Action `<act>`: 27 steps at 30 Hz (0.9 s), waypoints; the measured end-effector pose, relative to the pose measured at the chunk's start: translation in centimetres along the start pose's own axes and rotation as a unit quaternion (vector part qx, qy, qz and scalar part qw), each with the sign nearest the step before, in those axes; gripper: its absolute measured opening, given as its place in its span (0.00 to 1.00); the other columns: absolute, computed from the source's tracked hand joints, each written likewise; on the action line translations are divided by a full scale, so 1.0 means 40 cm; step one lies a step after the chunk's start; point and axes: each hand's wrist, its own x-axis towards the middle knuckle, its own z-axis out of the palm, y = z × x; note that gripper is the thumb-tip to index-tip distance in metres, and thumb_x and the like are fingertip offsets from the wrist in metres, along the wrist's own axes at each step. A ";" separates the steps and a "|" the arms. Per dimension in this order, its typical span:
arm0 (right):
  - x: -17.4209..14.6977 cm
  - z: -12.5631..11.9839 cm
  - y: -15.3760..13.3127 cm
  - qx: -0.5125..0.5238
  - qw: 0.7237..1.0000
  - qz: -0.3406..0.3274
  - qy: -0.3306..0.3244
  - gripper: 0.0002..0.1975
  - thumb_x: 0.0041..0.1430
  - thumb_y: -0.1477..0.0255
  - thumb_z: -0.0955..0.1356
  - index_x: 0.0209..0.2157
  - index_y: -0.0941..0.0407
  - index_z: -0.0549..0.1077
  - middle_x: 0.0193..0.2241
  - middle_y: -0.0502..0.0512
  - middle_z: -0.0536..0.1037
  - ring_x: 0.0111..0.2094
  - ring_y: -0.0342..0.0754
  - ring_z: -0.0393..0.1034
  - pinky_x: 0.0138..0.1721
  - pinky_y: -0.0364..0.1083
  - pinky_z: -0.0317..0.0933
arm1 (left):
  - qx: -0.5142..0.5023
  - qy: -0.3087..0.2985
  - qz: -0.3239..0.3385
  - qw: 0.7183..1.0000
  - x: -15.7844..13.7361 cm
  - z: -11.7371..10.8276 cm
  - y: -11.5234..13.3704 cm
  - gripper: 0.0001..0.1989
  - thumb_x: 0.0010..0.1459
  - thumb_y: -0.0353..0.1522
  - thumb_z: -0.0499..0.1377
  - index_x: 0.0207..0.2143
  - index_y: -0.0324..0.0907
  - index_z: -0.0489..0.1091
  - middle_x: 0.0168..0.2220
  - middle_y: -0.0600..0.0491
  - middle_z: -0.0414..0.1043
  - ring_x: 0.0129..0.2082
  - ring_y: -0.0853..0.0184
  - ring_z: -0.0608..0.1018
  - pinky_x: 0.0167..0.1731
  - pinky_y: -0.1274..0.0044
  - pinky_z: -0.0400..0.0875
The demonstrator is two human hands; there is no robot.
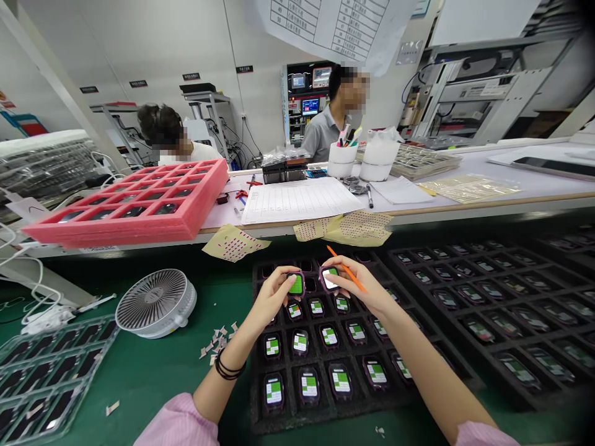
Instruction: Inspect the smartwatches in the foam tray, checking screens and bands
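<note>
My left hand grips a smartwatch with a lit green screen, the thumb on its face. In my right hand is a second smartwatch with a mostly white screen, and an orange stick like a pen is tucked between the fingers. Both watches are held side by side, a little apart, above the far part of a black foam tray. Rows of similar watches lie in the tray's pockets, many lit in green and white, such as the near watch.
A second black tray of watches lies at right. A round fan and a clear plastic tray are at left, with small scraps between. A pink foam tray and papers lie on the raised shelf; two people sit beyond.
</note>
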 end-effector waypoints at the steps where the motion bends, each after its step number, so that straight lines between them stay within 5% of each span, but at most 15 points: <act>1: 0.000 -0.001 -0.001 -0.001 1.000 -0.003 -0.009 0.14 0.51 0.64 0.71 0.39 0.54 0.70 0.25 0.46 0.67 0.19 0.38 0.58 0.19 0.40 0.55 | 0.001 0.000 -0.001 1.000 -0.001 0.000 0.003 0.21 0.56 0.46 0.56 0.44 0.40 0.67 0.31 0.52 0.72 0.24 0.70 0.75 0.17 0.82 0.59; 7: -0.001 0.000 -0.005 0.008 0.999 -0.021 -0.039 0.19 0.48 0.70 0.73 0.43 0.54 0.68 0.33 0.51 0.70 0.28 0.41 0.65 0.20 0.39 0.56 | 0.007 -0.001 -0.016 1.000 -0.008 0.002 0.025 0.21 0.56 0.45 0.56 0.44 0.40 0.66 0.30 0.52 0.71 0.25 0.70 0.75 0.18 0.82 0.59; 15: 0.001 -0.014 -0.005 0.050 0.996 -0.005 -0.078 0.21 0.54 0.66 0.70 0.49 0.53 0.67 0.36 0.53 0.70 0.30 0.44 0.69 0.20 0.41 0.58 | 0.010 0.004 -0.006 1.000 -0.002 -0.002 0.008 0.21 0.56 0.46 0.56 0.44 0.40 0.67 0.29 0.52 0.71 0.24 0.71 0.74 0.17 0.82 0.60; 27: 0.006 -0.002 -0.002 0.042 0.995 0.033 0.082 0.16 0.48 0.58 0.72 0.32 0.56 0.71 0.22 0.45 0.63 0.18 0.36 0.58 0.15 0.37 0.53 | 0.005 -0.001 -0.003 1.000 -0.003 -0.002 0.008 0.21 0.56 0.46 0.56 0.44 0.39 0.66 0.30 0.52 0.71 0.24 0.71 0.74 0.17 0.83 0.59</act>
